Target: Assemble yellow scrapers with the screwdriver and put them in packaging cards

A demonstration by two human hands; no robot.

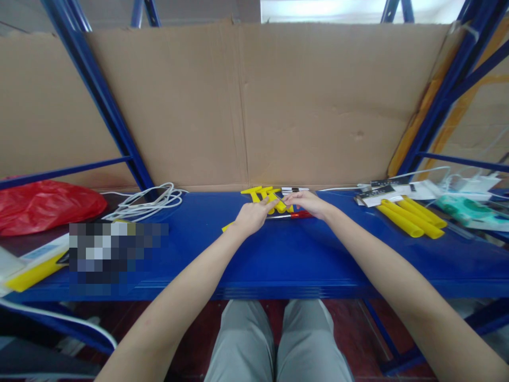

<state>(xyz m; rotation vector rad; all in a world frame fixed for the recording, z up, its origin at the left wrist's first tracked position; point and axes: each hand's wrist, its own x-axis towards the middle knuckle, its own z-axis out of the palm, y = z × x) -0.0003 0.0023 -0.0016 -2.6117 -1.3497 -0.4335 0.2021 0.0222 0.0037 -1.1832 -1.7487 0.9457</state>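
Both hands meet over the middle of the blue shelf, near its back. My left hand (pixel 253 216) is closed on a yellow plastic piece (pixel 280 205), which slants between the hands. My right hand (pixel 305 203) has its fingers curled at the far end of the same piece; the fingertips are small and partly hidden. Just behind lie several yellow T-shaped plastic parts (pixel 252 190), partly covered by my left hand. A screwdriver with a red handle (pixel 301 214) lies in front of the piece, below my right hand. A yellow tip (pixel 227 227) shows beside my left wrist.
Cardboard (pixel 310 106) stands behind the blue shelf (pixel 286 254). On the right are yellow tubes (pixel 413 218), white-and-black packets (pixel 384 192) and a green bundle (pixel 469 209). On the left are a coiled white cable (pixel 155 201), a red bag (pixel 51 204) and a yellow tube (pixel 37 271).
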